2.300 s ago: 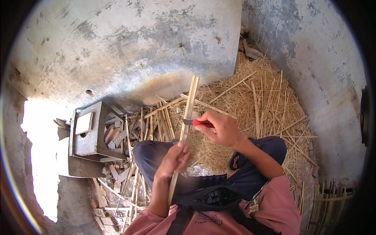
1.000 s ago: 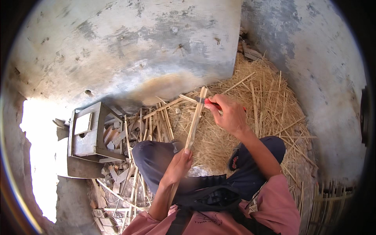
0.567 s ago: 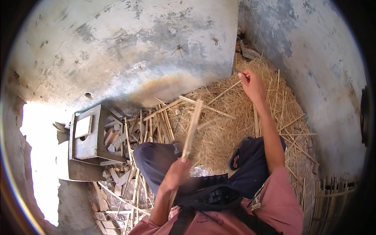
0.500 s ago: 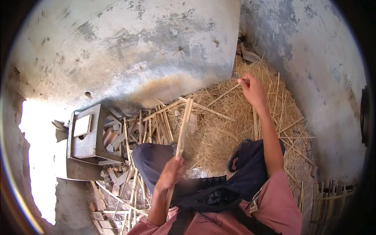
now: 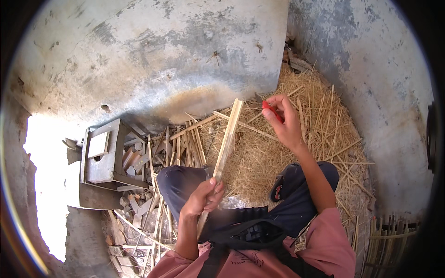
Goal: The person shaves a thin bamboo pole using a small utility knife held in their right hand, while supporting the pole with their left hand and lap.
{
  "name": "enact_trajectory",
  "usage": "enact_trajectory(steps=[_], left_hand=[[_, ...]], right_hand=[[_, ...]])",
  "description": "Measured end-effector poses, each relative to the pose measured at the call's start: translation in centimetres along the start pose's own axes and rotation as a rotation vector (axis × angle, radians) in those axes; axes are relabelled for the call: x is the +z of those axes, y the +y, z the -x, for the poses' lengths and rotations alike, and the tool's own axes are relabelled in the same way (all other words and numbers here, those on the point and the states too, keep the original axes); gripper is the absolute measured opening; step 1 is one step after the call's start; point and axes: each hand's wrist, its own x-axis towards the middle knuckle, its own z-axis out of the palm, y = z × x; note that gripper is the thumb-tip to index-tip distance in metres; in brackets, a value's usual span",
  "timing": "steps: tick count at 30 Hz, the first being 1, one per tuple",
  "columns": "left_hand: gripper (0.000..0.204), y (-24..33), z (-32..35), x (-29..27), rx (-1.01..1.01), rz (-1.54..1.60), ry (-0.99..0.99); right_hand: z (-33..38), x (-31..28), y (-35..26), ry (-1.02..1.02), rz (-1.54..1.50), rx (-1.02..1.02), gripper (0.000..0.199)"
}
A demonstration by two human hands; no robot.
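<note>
My left hand [image 5: 202,197] is closed around a pale split bamboo strip [image 5: 226,139], which stands tilted up and away in front of my left knee. Its lower end reaches back toward my lap. In my right hand [image 5: 286,121] is a small red-handled knife [image 5: 266,107]; its short dark blade points up and left, a little apart from the strip's upper end. The fingers hide part of the handle. Below both hands spreads a heap of thin bamboo shavings [image 5: 252,160].
Left of my knees stands a weathered wooden stool [image 5: 103,157] lying among rubble. Loose bamboo strips [image 5: 187,143] are piled beside it, and longer ones lie at the right. Stained walls [image 5: 185,55] close in behind the heap. A bundle of slats [image 5: 391,241] stands at lower right.
My right hand has come left and nearer, and the red knife now shows in it; a thin strip showed at its fingers before. The left hand's strip has swung slightly right.
</note>
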Motion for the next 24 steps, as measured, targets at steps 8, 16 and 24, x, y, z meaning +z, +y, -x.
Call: enact_trajectory(steps=[8,16,24], left_hand=[[0.049,0.4,-1.2,0.6,0.055,-0.114,0.086],[0.050,0.9,-1.8,1.4,0.060,-0.128,0.214],[0.046,1.7,-2.0,2.5,0.071,-0.241,0.286]], right_hand=[[2.8,2.1,-3.2,-0.114,0.035,-0.294,0.022],[4.6,4.4,-3.7,-0.188,0.115,-0.395,0.022],[5.0,5.2,-3.7,-0.224,0.123,-0.348,0.023]])
